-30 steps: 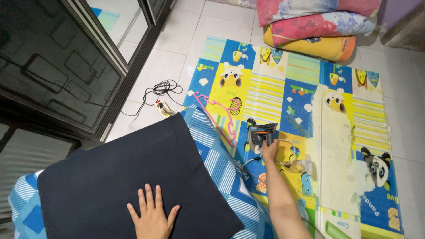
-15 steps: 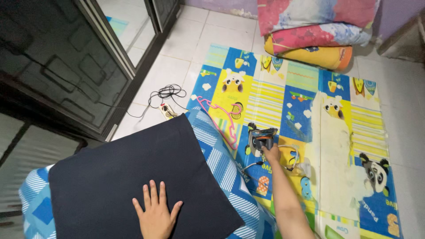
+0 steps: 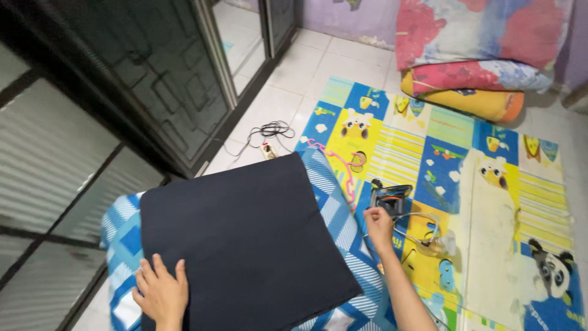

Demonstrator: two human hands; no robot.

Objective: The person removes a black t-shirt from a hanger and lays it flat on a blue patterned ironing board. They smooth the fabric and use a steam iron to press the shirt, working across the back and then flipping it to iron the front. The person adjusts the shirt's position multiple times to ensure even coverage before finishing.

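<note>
The left hand (image 3: pixel 162 293) lies flat, fingers spread, on the near corner of a dark navy cloth (image 3: pixel 245 239), pressing on it without gripping. The cloth is spread smooth over a blue and white checked blanket (image 3: pixel 125 236), which shows around its left, right and near edges. The right hand (image 3: pixel 378 227) reaches out to the right of the cloth, over the edge of a colourful play mat (image 3: pixel 441 159) printed with cartoon animals, and its fingers are curled just below a small dark iron (image 3: pixel 392 197) that sits on the mat; whether they touch the iron or its cord cannot be told, and they do not close around anything that shows. A pale cord (image 3: pixel 422 230) loops on the mat just right of the hand. A pink clothes hanger (image 3: pixel 343 167) lies on the mat between the cloth and the iron. On the white tiled floor (image 3: pixel 343 58) beyond the cloth sits a power strip with a black cable (image 3: pixel 267 136) coiled beside it. Folded bedding (image 3: pixel 478 55) in red, blue and yellow is stacked at the far end of the mat, and dark glass doors (image 3: pixel 159 67) stand to the left.
</note>
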